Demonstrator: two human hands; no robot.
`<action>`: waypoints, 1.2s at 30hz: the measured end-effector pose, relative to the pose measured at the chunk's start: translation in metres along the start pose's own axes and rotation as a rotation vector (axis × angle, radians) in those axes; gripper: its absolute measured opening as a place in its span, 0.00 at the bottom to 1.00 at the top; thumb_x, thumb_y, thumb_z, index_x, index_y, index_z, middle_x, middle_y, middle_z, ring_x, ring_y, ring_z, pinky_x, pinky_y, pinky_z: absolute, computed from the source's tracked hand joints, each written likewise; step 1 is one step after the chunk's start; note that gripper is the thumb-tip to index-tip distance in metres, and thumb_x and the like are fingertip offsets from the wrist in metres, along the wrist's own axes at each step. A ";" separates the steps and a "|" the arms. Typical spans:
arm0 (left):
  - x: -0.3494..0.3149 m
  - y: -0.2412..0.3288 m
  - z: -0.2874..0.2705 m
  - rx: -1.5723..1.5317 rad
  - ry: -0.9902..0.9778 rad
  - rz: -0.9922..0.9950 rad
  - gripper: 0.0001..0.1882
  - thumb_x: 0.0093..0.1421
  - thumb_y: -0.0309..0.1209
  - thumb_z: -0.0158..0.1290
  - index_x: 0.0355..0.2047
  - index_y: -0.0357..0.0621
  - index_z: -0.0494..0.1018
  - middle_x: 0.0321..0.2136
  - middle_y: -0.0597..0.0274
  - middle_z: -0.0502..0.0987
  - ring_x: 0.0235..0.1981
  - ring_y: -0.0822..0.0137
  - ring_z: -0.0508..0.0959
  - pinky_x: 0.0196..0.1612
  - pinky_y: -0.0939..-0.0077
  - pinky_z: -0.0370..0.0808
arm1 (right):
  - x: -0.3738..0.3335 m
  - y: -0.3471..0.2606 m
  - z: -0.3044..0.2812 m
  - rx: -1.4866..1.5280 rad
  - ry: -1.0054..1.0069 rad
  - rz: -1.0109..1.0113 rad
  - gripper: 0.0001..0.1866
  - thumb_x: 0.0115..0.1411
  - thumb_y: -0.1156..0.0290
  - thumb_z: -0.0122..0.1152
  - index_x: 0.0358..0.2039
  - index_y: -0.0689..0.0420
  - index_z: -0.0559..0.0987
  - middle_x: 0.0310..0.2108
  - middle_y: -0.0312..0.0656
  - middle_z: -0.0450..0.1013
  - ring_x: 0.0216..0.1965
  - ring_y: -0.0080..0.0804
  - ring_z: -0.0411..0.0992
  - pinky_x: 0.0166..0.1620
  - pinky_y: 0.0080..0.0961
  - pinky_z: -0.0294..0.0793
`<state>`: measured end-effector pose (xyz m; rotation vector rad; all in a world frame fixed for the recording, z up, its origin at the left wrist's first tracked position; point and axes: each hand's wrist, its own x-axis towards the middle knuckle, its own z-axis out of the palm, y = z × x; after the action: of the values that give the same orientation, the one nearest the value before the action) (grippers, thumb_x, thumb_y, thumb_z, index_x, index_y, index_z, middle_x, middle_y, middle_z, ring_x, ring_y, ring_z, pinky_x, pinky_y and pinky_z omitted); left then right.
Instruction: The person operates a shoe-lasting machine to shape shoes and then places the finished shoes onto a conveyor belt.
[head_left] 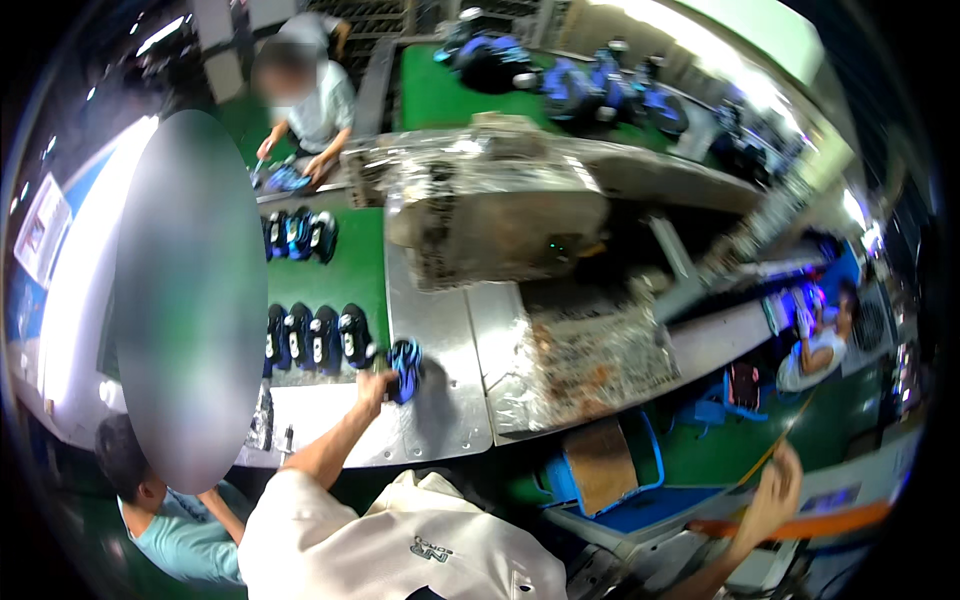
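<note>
My left hand (372, 388) is closed round the near part of a blue-and-black shoe (406, 370) at the edge of the metal tabletop (440, 330). A row of similar dark shoes (324, 340) stands just left of it on the green belt, with a second row (298, 235) farther back. Out to the right, my right hand (774, 492) is raised beside an orange bar (830, 522). Its fingers are stretched and slightly curved, with nothing visible in them. It looks a little blurred.
A plastic-wrapped machine (500, 215) fills the middle. Behind it, more blue shoes (600, 85) lie on another green belt. One co-worker (325, 100) handles a shoe at the back left; others sit at the near left and far right. A blue-framed chair (600, 465) stands right of me.
</note>
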<state>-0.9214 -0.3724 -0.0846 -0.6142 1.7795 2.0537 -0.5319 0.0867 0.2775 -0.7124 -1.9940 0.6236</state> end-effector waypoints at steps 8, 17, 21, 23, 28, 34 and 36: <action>0.312 0.057 -0.029 0.187 0.297 0.091 0.19 0.41 0.35 0.66 0.23 0.29 0.74 0.25 0.49 0.78 0.26 0.60 0.77 0.31 0.67 0.74 | 0.224 -0.253 0.373 -0.523 -0.515 -1.268 0.28 0.54 0.81 0.55 0.58 0.56 0.68 0.61 0.46 0.61 0.60 0.49 0.61 0.60 0.39 0.62; 0.431 0.110 0.007 0.833 0.268 0.668 0.34 0.51 0.29 0.54 0.60 0.39 0.61 0.55 0.34 0.65 0.57 0.43 0.66 0.60 0.61 0.62 | 0.268 -0.290 0.474 -0.746 -0.572 -1.456 0.26 0.39 0.83 0.67 0.43 0.62 0.74 0.51 0.49 0.71 0.58 0.52 0.65 0.57 0.44 0.67; 0.318 0.081 0.001 0.922 0.233 0.835 0.33 0.53 0.28 0.55 0.59 0.39 0.60 0.59 0.36 0.59 0.59 0.40 0.61 0.61 0.56 0.61 | 0.266 -0.266 0.492 -0.591 -0.546 -1.418 0.27 0.38 0.85 0.65 0.44 0.60 0.76 0.50 0.48 0.71 0.56 0.51 0.67 0.55 0.41 0.69; 0.236 0.051 0.006 0.901 0.089 0.709 0.29 0.57 0.28 0.52 0.59 0.37 0.60 0.60 0.40 0.60 0.59 0.46 0.63 0.61 0.59 0.61 | 0.275 -0.265 0.491 -0.498 -0.460 -1.417 0.28 0.37 0.85 0.66 0.45 0.59 0.76 0.50 0.46 0.72 0.55 0.48 0.68 0.54 0.37 0.70; 0.011 0.048 0.076 0.376 -0.958 -0.041 0.30 0.63 0.36 0.47 0.62 0.38 0.55 0.61 0.43 0.60 0.59 0.50 0.65 0.61 0.60 0.62 | 0.273 -0.281 0.385 -0.036 -0.134 -0.754 0.22 0.46 0.71 0.73 0.42 0.61 0.79 0.33 0.41 0.78 0.37 0.28 0.76 0.44 0.24 0.74; -0.156 0.123 0.195 -0.165 -1.954 -0.454 0.39 0.64 0.48 0.47 0.67 0.39 0.46 0.63 0.45 0.57 0.62 0.50 0.63 0.62 0.56 0.61 | 0.181 -0.188 0.180 0.493 0.198 -0.181 0.18 0.51 0.65 0.67 0.38 0.65 0.78 0.32 0.37 0.76 0.32 0.23 0.73 0.42 0.21 0.73; -0.197 0.132 0.235 -0.381 -1.937 -0.696 0.49 0.56 0.60 0.50 0.66 0.38 0.47 0.63 0.45 0.56 0.62 0.47 0.62 0.63 0.52 0.59 | 0.121 -0.166 0.133 0.369 0.084 -0.082 0.15 0.50 0.67 0.64 0.34 0.63 0.79 0.28 0.36 0.75 0.31 0.22 0.72 0.39 0.22 0.72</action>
<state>-0.8473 -0.1566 0.1586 0.5730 -0.0080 1.2707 -0.7395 0.0338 0.3964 -0.4232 -1.7556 0.8685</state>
